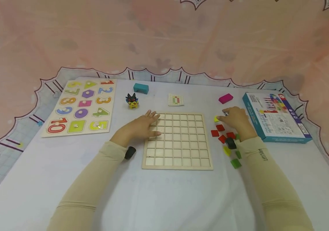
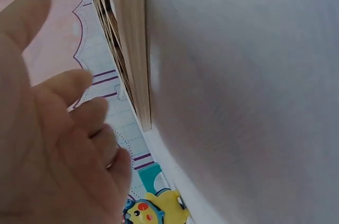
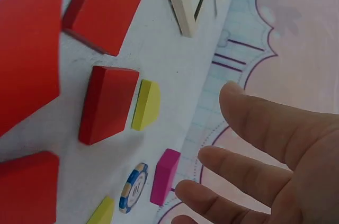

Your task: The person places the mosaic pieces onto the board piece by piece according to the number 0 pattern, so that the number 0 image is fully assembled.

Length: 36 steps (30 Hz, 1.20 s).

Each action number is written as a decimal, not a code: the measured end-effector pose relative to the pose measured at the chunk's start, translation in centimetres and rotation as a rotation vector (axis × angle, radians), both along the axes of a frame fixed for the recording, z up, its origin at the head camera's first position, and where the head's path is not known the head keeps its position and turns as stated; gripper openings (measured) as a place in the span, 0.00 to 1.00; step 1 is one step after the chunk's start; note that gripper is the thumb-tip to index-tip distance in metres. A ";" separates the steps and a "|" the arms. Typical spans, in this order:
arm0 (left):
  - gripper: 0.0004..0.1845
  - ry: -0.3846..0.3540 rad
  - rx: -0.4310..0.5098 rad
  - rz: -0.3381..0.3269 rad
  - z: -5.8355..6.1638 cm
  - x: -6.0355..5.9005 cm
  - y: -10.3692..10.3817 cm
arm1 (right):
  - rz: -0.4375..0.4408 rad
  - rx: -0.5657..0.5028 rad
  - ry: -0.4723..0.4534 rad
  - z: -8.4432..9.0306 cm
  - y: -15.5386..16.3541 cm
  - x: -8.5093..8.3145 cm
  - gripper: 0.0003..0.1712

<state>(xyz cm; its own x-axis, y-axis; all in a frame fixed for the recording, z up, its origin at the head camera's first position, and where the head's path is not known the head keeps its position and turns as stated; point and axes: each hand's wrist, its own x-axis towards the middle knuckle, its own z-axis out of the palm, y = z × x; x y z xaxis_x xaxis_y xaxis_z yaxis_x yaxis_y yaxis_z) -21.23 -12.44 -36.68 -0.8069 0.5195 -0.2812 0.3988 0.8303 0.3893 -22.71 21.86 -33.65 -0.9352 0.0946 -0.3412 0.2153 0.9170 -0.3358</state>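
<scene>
A wooden grid board [image 1: 177, 137] lies flat on the white table. My left hand [image 1: 139, 129] is over its left edge, fingers spread, holding nothing; the left wrist view shows the board's side edge [image 2: 135, 49] beyond the loosely bent fingers. To the right of the board, my right hand [image 1: 235, 119] reaches over loose coloured tiles, nearest a yellow tile [image 1: 216, 119]. Its fingers look relaxed and grip nothing in the right wrist view. Red tiles [image 3: 108, 105], a blue-and-white round chip [image 3: 133, 188] and a magenta block [image 3: 165, 176] lie about there. Green tiles [image 1: 235, 163] sit nearer me.
A wooden number puzzle [image 1: 79, 107] lies at the left. Behind the board are a small yellow figurine [image 1: 131, 101], a teal block [image 1: 141, 88] and a patterned card [image 1: 176, 99]. A blue-edged box [image 1: 277, 117] stands at the right, before a hanging cloth [image 1: 164, 35].
</scene>
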 end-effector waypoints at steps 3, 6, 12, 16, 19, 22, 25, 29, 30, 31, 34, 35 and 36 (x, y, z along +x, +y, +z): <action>0.49 -0.022 -0.004 -0.020 -0.4 0.0 -0.2 | -0.017 -0.048 -0.010 -0.4 -0.1 -0.6 0.35; 0.50 -0.017 -0.014 -0.047 -0.6 0.1 -0.3 | -0.038 -0.088 -0.032 -0.7 -0.3 -1.1 0.34; 0.49 -0.059 -0.036 -0.069 -0.7 0.0 -0.3 | -0.046 -0.088 -0.070 -1.6 -0.7 -1.7 0.31; 0.49 -0.091 -0.047 -0.074 -0.7 0.0 -0.3 | -0.036 -0.072 -0.054 -2.0 -0.8 -1.9 0.28; 0.48 -0.108 -0.045 -0.072 -0.6 -0.1 -0.4 | -0.026 -0.057 -0.044 -2.1 -1.1 -2.2 0.24; 0.48 -0.115 -0.045 -0.069 -0.6 0.0 -0.4 | 0.003 -0.036 -0.029 -2.2 -1.3 -2.5 0.21; 0.49 -0.121 -0.044 -0.064 -0.6 0.1 -0.4 | 0.028 -0.054 -0.031 -2.1 -1.3 -2.6 0.19; 0.49 -0.131 -0.037 -0.056 -0.5 0.1 -0.4 | 0.076 -0.090 -0.020 -1.6 -1.1 -2.7 0.15; 0.49 -0.133 -0.035 -0.057 -0.5 0.1 -0.4 | 0.083 -0.106 -0.017 -1.5 -1.0 -2.8 0.13; 0.49 -0.134 -0.034 -0.058 -0.5 0.1 -0.4 | 0.094 -0.118 -0.008 -1.3 -0.9 -2.8 0.12; 0.49 -0.137 -0.033 -0.063 -0.5 0.0 -0.4 | 0.096 -0.233 -0.002 -0.9 -0.7 -2.9 0.11; 0.49 -0.137 -0.032 -0.066 -0.4 0.0 -0.4 | 0.091 -0.299 0.003 -0.7 -0.7 -2.9 0.10; 0.49 -0.138 -0.032 -0.066 -0.4 0.1 -0.4 | 0.089 -0.361 0.005 -0.6 -0.8 -2.9 0.10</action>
<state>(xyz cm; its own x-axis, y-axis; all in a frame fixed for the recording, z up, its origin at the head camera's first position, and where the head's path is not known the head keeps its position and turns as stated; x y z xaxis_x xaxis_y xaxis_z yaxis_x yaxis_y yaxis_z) -21.18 -12.86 -37.09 -0.7236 0.5594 -0.4043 0.3979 0.8167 0.4180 -25.57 21.02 -34.24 -0.9362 -0.1123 -0.3332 0.1378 0.7545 -0.6416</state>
